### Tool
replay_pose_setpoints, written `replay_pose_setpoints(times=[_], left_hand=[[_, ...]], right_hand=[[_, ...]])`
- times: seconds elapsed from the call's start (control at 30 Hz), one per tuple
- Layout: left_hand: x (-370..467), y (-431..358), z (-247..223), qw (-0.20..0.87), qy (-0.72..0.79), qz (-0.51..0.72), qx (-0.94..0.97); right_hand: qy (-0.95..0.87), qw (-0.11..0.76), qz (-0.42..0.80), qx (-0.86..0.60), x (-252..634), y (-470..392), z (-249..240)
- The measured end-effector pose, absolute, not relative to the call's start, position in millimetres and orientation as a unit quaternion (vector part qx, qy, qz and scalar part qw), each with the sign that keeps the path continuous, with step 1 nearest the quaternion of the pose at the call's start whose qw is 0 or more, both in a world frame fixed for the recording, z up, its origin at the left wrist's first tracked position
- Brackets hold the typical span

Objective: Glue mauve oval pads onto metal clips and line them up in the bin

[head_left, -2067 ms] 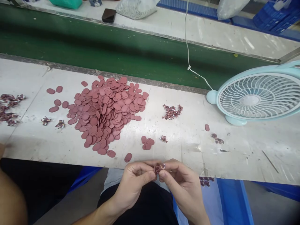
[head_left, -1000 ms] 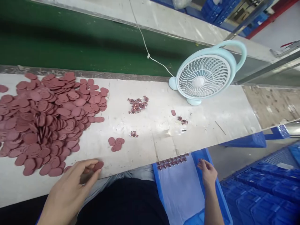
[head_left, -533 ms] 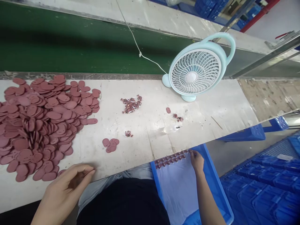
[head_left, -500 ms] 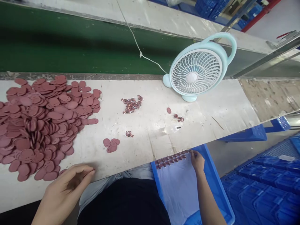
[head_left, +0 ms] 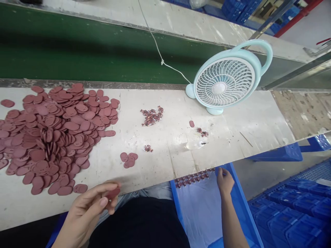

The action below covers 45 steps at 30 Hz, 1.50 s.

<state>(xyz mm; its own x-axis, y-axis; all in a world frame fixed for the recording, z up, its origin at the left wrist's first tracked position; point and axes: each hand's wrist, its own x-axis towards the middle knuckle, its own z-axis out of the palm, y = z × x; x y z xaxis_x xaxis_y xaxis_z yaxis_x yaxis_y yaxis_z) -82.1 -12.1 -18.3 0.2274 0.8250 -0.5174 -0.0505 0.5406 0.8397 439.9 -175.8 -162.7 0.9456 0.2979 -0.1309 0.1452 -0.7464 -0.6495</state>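
Observation:
My left hand [head_left: 90, 210], near the table's front edge, pinches a reddish oval piece [head_left: 113, 194] between thumb and fingers. A big heap of the same oval pieces [head_left: 59, 137] covers the table's left part. Over the right side of a blue tray [head_left: 239, 196] is my right hand [head_left: 225, 181], its fingers curled together; whether they hold anything is too small to tell. Beside it, rows of small dark red parts [head_left: 192, 178] lie along the far end of the white sheet [head_left: 199, 210] in the tray. A few loose ovals [head_left: 128, 160] rest on the table.
Small dark red parts lie in a cluster [head_left: 152, 116] and two smaller groups mid-table. A light blue fan [head_left: 224, 81] stands behind, with a white cord. Near it are a clear bottle [head_left: 193, 145] with a dark tip and a thin stick [head_left: 246, 138]. Blue crates [head_left: 292, 213] are at right.
The view has shifted, so the table contents appear further right. An oval piece now shows in my left hand. My right hand has come away from the end of the rows, slightly to the right.

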Motion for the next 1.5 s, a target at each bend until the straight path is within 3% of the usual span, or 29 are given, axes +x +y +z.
replay_pose_setpoints(times=[0.13,0.23,0.33,0.43,0.5,0.57,0.67,0.77,0.97,1.1,1.5], left_hand=[[-71,-15,-7,0.732,0.546,0.286,0.291],[-56,-16,-5,0.776,0.509,0.29,0.232],[-38,-17,-8,0.824,0.45,0.292,0.179],[-25,-18,-11,0.861,0.387,0.295,0.15],[-21,-18,-12,0.875,0.35,0.304,0.136],[-19,-18,-13,0.883,0.326,0.316,0.121],[-19,-16,-14,0.883,0.314,0.333,0.102],[-17,-16,-14,0.881,0.312,0.342,0.094],[-10,-18,-11,0.884,0.316,0.336,0.076],[-9,-20,-10,0.889,0.305,0.331,0.083],[-11,-20,-9,0.889,0.308,0.33,0.083]], right_hand=[[-0.089,0.532,0.101,-0.836,389,-151,-108],[-0.1,0.634,0.244,-0.727,329,-127,-69],[-0.089,0.647,0.429,-0.624,277,-92,-48],[0.039,0.688,0.655,-0.309,259,-46,-45],[0.117,0.67,0.725,-0.108,264,-18,-46],[0.137,0.651,0.746,-0.044,270,0,-45],[0.118,0.664,0.734,-0.087,261,3,-31],[0.011,0.685,0.674,-0.275,228,-14,-6],[-0.267,0.656,0.447,-0.546,150,-41,23],[-0.351,0.691,0.309,-0.551,127,-40,24],[-0.36,0.695,0.282,-0.555,121,-40,25]])
